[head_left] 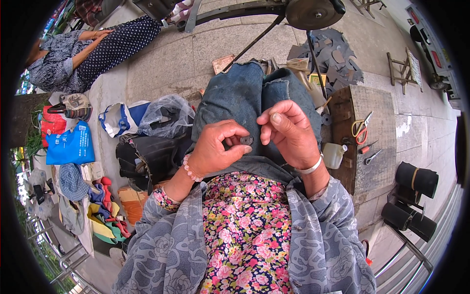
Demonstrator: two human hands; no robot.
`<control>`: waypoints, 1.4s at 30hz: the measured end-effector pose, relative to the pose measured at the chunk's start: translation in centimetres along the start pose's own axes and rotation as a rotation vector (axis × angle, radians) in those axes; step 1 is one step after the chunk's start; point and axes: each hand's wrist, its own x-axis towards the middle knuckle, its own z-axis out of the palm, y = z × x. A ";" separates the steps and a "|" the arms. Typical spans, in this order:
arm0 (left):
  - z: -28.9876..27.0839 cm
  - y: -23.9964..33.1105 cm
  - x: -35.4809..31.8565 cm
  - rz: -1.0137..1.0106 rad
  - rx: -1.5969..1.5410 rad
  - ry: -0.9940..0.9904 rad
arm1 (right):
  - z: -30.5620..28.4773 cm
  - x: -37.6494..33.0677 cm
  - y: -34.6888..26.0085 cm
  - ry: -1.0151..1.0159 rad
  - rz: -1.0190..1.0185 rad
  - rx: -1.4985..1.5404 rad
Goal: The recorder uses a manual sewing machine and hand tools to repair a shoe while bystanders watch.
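Note:
My left hand [214,148] is closed, with a small dark round disc [246,140] pinched between thumb and fingertips. The disc has a raised centre, somewhat like a bobbin. A short way to its right, my right hand [295,133] is raised with its fingers curled in and the thumb close to the index finger. Anything between those fingertips is too fine to make out. The two hands are apart, both above the worn blue denim [235,93] over my lap.
At right, a wooden box [374,174] carries orange-handled scissors [361,133], a red-handled screwdriver [364,149] and a small tool [373,157]. A plastic jug [334,155] stands beside it. Ahead are a machine's wheel [313,14] and dark scraps [338,59]. Bags [71,146] and a seated person [107,54] are left.

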 end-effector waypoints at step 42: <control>-1.4 -5.1 1.7 -0.212 -0.281 0.302 | -6.2 5.9 -2.3 0.146 -0.079 -0.369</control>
